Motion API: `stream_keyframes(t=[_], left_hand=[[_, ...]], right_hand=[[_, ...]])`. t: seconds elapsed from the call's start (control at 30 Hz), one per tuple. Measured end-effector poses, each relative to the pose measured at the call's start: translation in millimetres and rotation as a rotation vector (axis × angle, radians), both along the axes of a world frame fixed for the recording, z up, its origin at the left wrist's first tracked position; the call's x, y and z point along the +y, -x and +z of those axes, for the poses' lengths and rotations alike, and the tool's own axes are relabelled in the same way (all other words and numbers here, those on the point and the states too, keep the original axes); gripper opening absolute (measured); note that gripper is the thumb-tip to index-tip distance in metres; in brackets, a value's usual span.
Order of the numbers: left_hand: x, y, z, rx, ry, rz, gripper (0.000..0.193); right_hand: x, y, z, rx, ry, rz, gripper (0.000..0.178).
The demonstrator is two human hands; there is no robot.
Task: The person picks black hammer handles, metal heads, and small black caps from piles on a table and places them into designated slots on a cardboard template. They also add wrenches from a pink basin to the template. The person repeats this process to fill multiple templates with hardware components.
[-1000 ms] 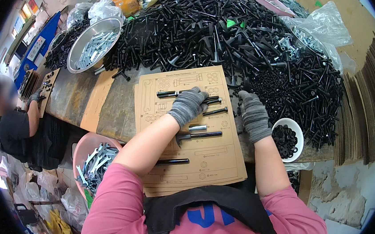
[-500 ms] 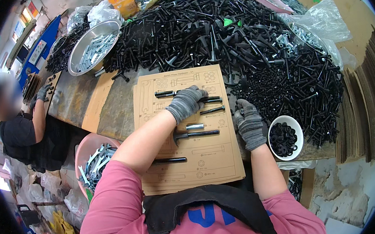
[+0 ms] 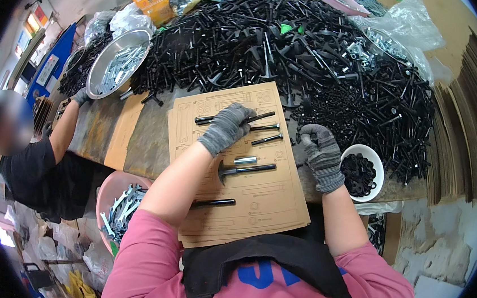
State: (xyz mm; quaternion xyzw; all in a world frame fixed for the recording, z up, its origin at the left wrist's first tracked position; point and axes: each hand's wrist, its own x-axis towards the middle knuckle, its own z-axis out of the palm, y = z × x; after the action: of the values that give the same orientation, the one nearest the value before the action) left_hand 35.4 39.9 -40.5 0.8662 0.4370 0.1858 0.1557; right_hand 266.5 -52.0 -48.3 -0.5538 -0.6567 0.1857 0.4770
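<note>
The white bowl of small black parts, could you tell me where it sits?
In the head view, the white bowl sits at the table's near right edge, just right of the right hand.

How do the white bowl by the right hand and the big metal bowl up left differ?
The white bowl is small and holds black washer-like pieces; the metal bowl is much wider and holds silvery hardware. The white bowl sits at the near table edge beside the right hand; the metal bowl sits far left, by the co-worker's gloved hand. Both are round, open and part-filled.

Worn brown worktop (image 3: pixel 98 133), black bolt heap (image 3: pixel 297 47), printed cardboard sheet (image 3: pixel 240 171), steel bowl (image 3: pixel 115 63), white washer bowl (image 3: pixel 365 172)
</note>
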Motion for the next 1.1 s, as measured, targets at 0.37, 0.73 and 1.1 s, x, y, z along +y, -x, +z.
stream_keyframes(t=[0.37, 0.73, 1.1], left_hand=[[-75.3, -31.0, 52.7, -0.555, 0.328, -0.316, 0.034], [-65.2, 4.1, 23.9, -0.511, 0.570, -0.034, 0.022], [-62.8, 23.2, 23.6, -0.490, 0.421, 0.017, 0.025]], right_hand=[[-61.0, -32.0, 36.7, 0.094, 0.263, 0.194, 0.023], [-280.7, -248.5, -53.6, 1.456, -0.221, -0.632, 0.029], [-117.6, -204.7, 30.7, 0.381, 0.283, -0.792, 0.035]])
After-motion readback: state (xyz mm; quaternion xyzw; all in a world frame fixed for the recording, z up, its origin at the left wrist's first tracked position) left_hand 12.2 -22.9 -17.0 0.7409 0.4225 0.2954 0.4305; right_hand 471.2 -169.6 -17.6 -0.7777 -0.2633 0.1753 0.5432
